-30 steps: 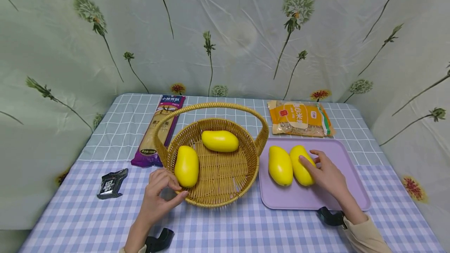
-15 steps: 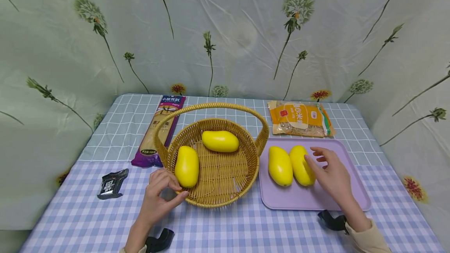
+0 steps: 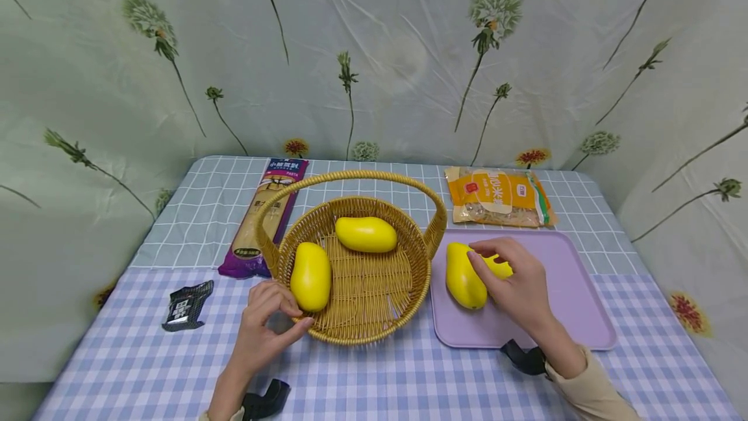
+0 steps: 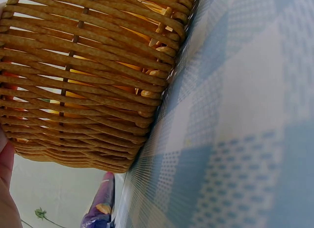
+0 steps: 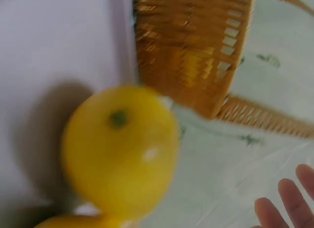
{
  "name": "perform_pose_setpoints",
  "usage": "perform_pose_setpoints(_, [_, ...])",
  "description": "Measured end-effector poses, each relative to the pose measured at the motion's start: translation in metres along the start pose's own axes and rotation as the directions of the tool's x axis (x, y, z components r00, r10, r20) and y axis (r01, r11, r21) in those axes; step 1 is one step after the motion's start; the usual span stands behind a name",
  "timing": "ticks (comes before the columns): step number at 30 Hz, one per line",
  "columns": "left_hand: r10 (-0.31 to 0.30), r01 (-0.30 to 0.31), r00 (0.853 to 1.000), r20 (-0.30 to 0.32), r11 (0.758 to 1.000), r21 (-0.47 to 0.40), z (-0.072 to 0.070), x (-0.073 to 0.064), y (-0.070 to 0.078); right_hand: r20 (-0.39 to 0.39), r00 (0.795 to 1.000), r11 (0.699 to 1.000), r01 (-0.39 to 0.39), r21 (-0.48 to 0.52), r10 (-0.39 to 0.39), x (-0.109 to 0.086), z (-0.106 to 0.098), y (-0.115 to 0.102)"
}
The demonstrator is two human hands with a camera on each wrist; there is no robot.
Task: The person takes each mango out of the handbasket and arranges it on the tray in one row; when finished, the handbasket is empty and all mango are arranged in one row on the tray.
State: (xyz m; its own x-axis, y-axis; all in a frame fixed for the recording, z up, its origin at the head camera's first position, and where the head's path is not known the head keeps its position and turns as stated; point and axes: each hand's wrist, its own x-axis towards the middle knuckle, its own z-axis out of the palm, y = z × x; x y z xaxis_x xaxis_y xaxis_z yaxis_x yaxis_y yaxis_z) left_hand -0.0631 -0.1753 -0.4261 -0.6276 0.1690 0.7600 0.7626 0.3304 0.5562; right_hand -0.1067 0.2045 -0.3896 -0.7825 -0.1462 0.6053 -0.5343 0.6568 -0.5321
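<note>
A wicker basket (image 3: 374, 288) with an arched handle holds two yellow mangoes, one mango (image 3: 311, 277) at its left and another mango (image 3: 366, 234) at the back. My left hand (image 3: 263, 323) grips the basket's near-left rim between thumb and fingers; the left wrist view shows the woven side (image 4: 78, 90) close up. On the lilac tray (image 3: 578, 304) lie a mango (image 3: 463, 278) and, mostly hidden by my hand, a second mango (image 3: 500, 268). Over these two hovers my right hand (image 3: 517, 284), its fingers loosely bent and apart from the nearer mango (image 5: 120, 154) in the right wrist view.
Behind the basket's left side lies a purple pasta packet (image 3: 257, 226). An orange food packet (image 3: 499, 197) sits behind the tray. A small black wrapper (image 3: 186, 306) is at the left on the checked tablecloth (image 3: 374, 382). The basket handle (image 3: 356, 175) arches high.
My right hand has come off the right-hand mango, drawn back slightly to the right, then moved left over the two tray mangoes. The left hand and basket have stayed put.
</note>
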Motion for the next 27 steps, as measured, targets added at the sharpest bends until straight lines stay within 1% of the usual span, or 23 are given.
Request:
perform_pose_setpoints(3, [-0.004, 0.004, 1.000, 0.000, 1.000, 0.002, 0.000, 0.000, 0.001, -0.002, 0.997, 0.994, 0.079, 0.073, -0.079, 0.007, 0.006, -0.013])
perform_pose_setpoints(5, [-0.008, 0.008, 1.000, 0.002, 1.000, 0.004, 0.000, 0.000, 0.002, -0.011, 0.990, 0.983, 0.142, 0.119, -0.142, 0.012, 0.011, -0.022])
perform_pose_setpoints(9, [-0.016, 0.016, 1.000, 0.004, 1.000, 0.006, 0.000, 0.000, 0.002, -0.024, 0.962, 0.942, 0.273, 0.195, -0.273, 0.022, 0.022, -0.039])
perform_pose_setpoints(11, [-0.017, 0.017, 1.000, 0.005, 1.000, 0.006, -0.001, 0.000, 0.002, -0.013, 0.948, 0.925, 0.314, 0.216, -0.318, 0.026, 0.029, -0.048])
perform_pose_setpoints(13, [-0.017, 0.017, 1.000, 0.006, 1.000, 0.003, -0.001, 0.000, 0.002, 0.011, 0.939, 0.915, 0.331, 0.232, -0.343, 0.031, 0.035, -0.055])
perform_pose_setpoints(16, [-0.015, 0.015, 1.000, 0.008, 1.000, 0.001, 0.000, 0.001, 0.002, 0.091, 0.935, 0.919, 0.313, 0.239, -0.342, 0.037, 0.042, -0.067])
perform_pose_setpoints(18, [-0.014, 0.014, 1.000, 0.010, 1.000, 0.000, 0.000, 0.001, 0.001, 0.150, 0.932, 0.929, 0.290, 0.231, -0.329, 0.041, 0.047, -0.073])
perform_pose_setpoints(21, [-0.010, 0.010, 1.000, 0.011, 1.000, 0.001, 0.000, 0.001, 0.001, 0.243, 0.922, 0.947, 0.263, 0.183, -0.303, 0.050, 0.054, -0.083])
perform_pose_setpoints(24, [-0.009, 0.009, 1.000, 0.011, 1.000, 0.004, 0.000, 0.001, 0.001, 0.342, 0.905, 0.967, 0.231, 0.104, -0.253, 0.060, 0.062, -0.092])
perform_pose_setpoints(27, [-0.011, 0.011, 1.000, 0.011, 1.000, 0.004, -0.001, 0.000, 0.001, 0.447, 0.877, 0.983, 0.184, 0.025, -0.176, 0.069, 0.069, -0.098])
